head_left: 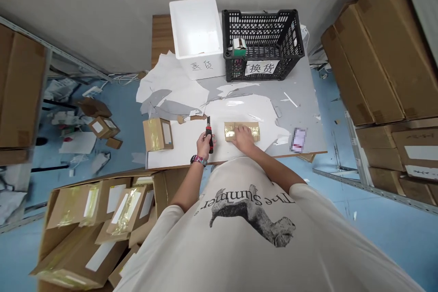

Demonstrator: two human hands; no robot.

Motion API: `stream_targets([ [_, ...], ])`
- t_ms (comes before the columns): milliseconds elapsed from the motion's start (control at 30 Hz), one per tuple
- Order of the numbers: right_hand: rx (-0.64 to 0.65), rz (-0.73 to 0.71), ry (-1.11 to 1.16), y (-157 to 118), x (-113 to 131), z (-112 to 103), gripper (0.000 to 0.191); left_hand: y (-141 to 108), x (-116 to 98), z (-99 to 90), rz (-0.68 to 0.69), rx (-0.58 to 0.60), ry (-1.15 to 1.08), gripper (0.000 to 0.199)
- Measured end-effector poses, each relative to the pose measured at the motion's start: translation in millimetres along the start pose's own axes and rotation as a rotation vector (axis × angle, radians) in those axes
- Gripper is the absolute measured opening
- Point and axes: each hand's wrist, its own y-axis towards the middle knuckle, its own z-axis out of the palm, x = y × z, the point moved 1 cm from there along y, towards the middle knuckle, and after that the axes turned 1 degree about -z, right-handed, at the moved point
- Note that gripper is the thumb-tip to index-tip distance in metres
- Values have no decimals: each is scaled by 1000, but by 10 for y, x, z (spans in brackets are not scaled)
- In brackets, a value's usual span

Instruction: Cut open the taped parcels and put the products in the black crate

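My left hand [204, 143] is closed around a red and black box cutter [209, 136], its blade end pointing away from me. To its right, my right hand [243, 138] grips a small cardboard box [254, 130] from above, fingers bent over its top and thumb at the near side. Shiny yellowish tape covers the top of this box. The cutter is apart from it. Both hands are near the front edge of the table. Left of the cutter stands another taped cardboard box [154, 135] with a white label on its side.
A white foam box [205, 65] and a black plastic crate [290, 66] holding a small green and white carton [239, 47] stand at the back. A phone [298, 140] lies at right. A large carton [171, 185] of parcels is at lower left. Stacked boxes [379, 54] flank the table.
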Motion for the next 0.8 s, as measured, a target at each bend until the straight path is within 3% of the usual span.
stream_targets([
  [233, 110, 137, -21, 181, 78, -49, 58, 56, 22, -191, 40, 214, 171, 57],
  [433, 27, 109, -33, 161, 64, 73, 59, 117, 23, -399, 96, 438, 236, 52],
  [600, -57, 10, 16, 57, -34, 190, 62, 196, 9, -467, 144, 492, 255, 45],
  [800, -55, -1, 1, 30, -47, 185, 54, 254, -77, -377, 183, 546, 326, 38],
])
